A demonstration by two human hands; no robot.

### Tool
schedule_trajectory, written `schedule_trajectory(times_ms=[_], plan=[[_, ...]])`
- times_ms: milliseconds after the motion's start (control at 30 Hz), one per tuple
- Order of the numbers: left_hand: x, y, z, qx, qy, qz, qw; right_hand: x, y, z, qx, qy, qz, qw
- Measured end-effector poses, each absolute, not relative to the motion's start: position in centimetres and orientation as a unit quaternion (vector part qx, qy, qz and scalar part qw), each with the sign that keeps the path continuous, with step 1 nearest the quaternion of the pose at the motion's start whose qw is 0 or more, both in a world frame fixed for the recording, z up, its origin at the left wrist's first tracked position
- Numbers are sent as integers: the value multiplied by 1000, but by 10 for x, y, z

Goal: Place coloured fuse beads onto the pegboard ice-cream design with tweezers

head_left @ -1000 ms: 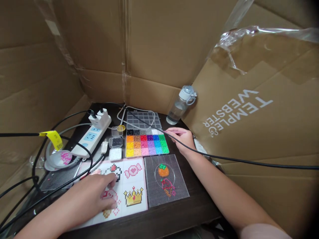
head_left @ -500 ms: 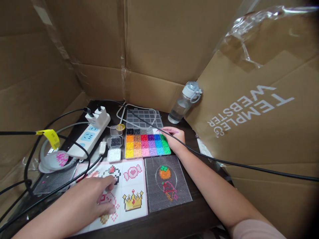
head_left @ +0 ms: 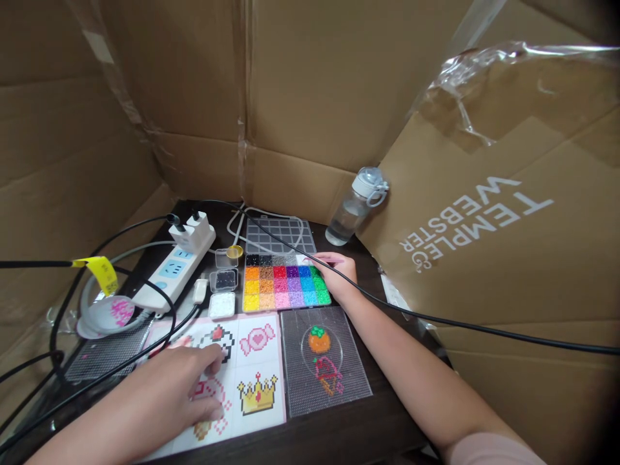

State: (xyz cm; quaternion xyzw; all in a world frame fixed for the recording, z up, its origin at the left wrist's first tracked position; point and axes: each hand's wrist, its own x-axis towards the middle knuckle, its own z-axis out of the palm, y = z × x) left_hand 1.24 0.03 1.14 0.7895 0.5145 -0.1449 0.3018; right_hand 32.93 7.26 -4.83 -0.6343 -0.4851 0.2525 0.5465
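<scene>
On the dark tabletop [head_left: 387, 416], a compartmented bead case [head_left: 285, 309] lay behind a clear pegboard [head_left: 303, 395] and a printed pattern sheet [head_left: 248, 363]. The right hand [head_left: 340, 279] was at the case's far right corner. Its fingers were closed around a slim pink tool [head_left: 333, 259], apparently tweezers, with the tip over the pale beads in that corner. Whether the tip held a bead could not be told.

The left hand [head_left: 186, 381] rested on the pattern sheet, thumb and forefinger apart, with nothing seen between them; the remaining fingers were largely hidden.

Handling notes, by judgement: the pink tool was likely light and springy, best held along its middle, with only slight pressure. The beads [head_left: 279, 287] were probably near weightless, hard and prone to roll or spring away; the rim of a single bead was the suitable grip point. The loaded case likely spilled if tilted, and called for a level hold at both ends. The pegboard appeared thin and stiff; its bead figures [head_left: 320, 340] could probably be dislodged by a knock, so its bare edges were the safer hold. A black cable [head_left: 436, 314] crossed above the right forearm.
</scene>
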Motion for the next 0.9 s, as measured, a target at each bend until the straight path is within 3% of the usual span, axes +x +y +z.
schedule_trajectory(times_ms=[567, 900], plan=[[10, 1, 7, 792, 512, -132, 305, 328, 71, -45, -644, -470, 254, 547], [11, -1, 3, 800, 510, -130, 287, 324, 67, -34, -608, -419, 308, 600]])
